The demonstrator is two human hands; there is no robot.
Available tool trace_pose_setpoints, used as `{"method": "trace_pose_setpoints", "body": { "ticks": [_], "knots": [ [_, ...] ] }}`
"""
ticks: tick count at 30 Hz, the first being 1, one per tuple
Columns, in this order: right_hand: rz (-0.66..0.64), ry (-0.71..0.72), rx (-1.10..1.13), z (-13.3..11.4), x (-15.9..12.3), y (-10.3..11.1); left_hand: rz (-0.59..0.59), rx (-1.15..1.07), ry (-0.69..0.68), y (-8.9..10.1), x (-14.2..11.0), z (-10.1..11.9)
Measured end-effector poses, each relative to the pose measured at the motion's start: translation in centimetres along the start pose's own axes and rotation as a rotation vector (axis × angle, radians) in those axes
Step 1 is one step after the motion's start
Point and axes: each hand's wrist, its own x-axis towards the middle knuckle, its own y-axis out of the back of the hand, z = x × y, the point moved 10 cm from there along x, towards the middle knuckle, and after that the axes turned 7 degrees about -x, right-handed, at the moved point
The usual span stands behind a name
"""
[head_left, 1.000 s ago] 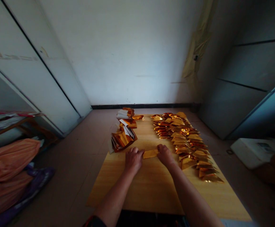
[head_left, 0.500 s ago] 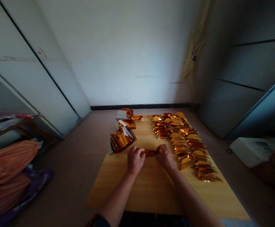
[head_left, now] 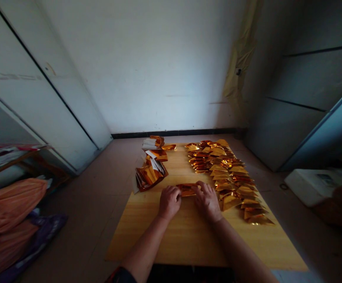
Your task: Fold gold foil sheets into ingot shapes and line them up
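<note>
A piece of shiny gold foil paper lies near the middle of the wooden table, stretched between my two hands. My left hand is closed on its left end, thumb and fingers pinched together. At the right end is my right hand, its fingers bent over the foil and holding it. To the left stands a loose stack of foil sheets with pale backs. Rows of folded gold foil pieces overlap along the table's right side.
More foil sheets and a single folded piece lie at the table's far left. A white box sits on the floor at right. Orange cloth is heaped at left. Behind the table rises a white wall.
The foil between my hands now shows a wider face, where before it was a narrow strip. My right hand's fingers have shifted and spread over its right end.
</note>
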Motion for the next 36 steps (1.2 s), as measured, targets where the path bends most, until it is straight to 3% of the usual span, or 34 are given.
{"method": "trace_pose_setpoints", "body": {
  "ticks": [12,17,23,36],
  "knots": [
    [-0.167,0.006,0.142,0.6,0.4,-1.2,-0.059,-0.085,-0.084,-0.2,-0.4,-0.7],
    [-0.179,-0.003,0.11,1.1,0.7,-1.7,-0.099,-0.113,-0.109,-0.1,-0.2,-0.5],
    [-0.18,-0.124,-0.009,2.0,1.4,-2.3,-0.066,-0.053,-0.049,-0.3,0.4,-1.0],
    [-0.167,-0.213,-0.069,2.3,1.9,-2.8,-0.097,0.135,0.086,-1.2,1.0,-1.8]
  ]
}}
